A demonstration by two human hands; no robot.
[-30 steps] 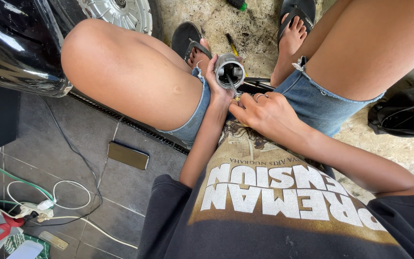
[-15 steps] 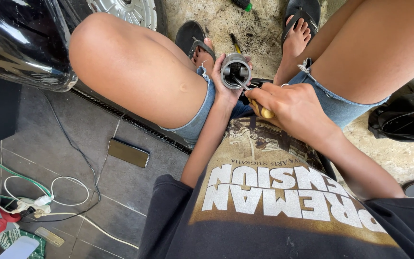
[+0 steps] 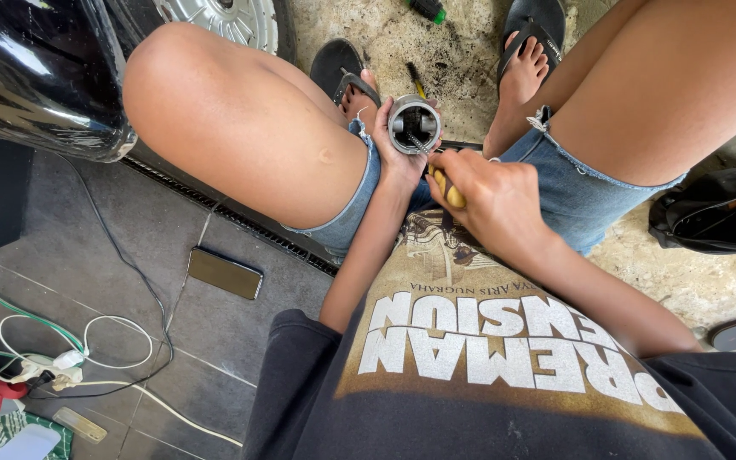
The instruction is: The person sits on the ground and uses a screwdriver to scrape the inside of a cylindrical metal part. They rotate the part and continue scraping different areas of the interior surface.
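The left hand (image 3: 395, 162) grips a hollow metal cylinder (image 3: 413, 124) between the knees, its open end turned up to the face. The right hand (image 3: 491, 200) clenches a yellow-handled screwdriver (image 3: 446, 186), its tip inside the opening.

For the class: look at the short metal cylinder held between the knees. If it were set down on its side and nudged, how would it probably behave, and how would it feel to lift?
The metal cylinder is round and hollow, so on its side it would probably roll. It looks like rigid bare metal, likely stiff and fairly heavy for its size. Its smooth wall may be slippery; the left hand cups it from below while the right hand works a yellow-handled tool into it.
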